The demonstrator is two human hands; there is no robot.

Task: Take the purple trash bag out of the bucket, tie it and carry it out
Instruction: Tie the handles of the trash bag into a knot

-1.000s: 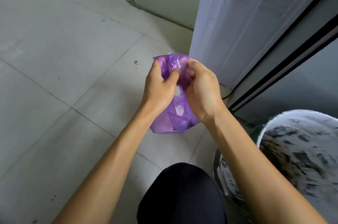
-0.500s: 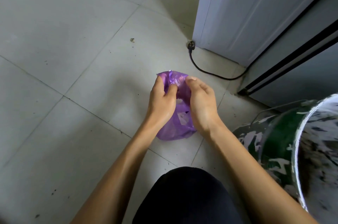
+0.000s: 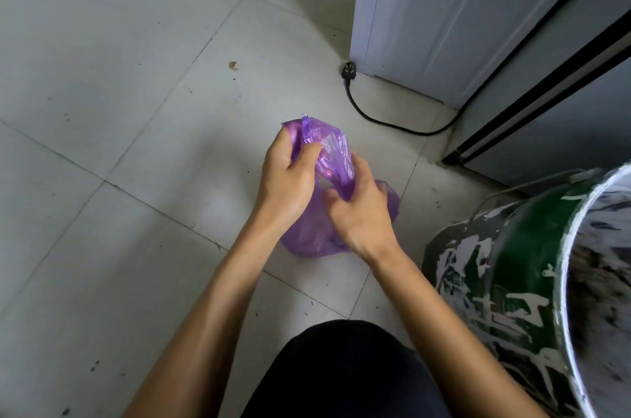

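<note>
The purple trash bag (image 3: 309, 240) is out of the bucket and hangs over the tiled floor in front of me. My left hand (image 3: 286, 178) grips the gathered top of the bag, with loose plastic sticking up above the thumb. My right hand (image 3: 362, 209) pinches the bag's neck just below and to the right. The bag's rounded lower part bulges out beneath both hands. The green bucket (image 3: 532, 281), smeared with white paint, stands at the lower right, apart from the bag.
A black power plug (image 3: 349, 71) and its cord (image 3: 386, 123) lie on the floor beside a white appliance (image 3: 444, 14). A grey cabinet with a dark seam (image 3: 546, 89) stands at the right. My dark-clothed knee (image 3: 345, 369) fills the bottom centre.
The view has tilted down, bringing the plug and cord into sight. My right hand has dropped from the bag's top to its neck, and the bag sits lower, near the floor.
</note>
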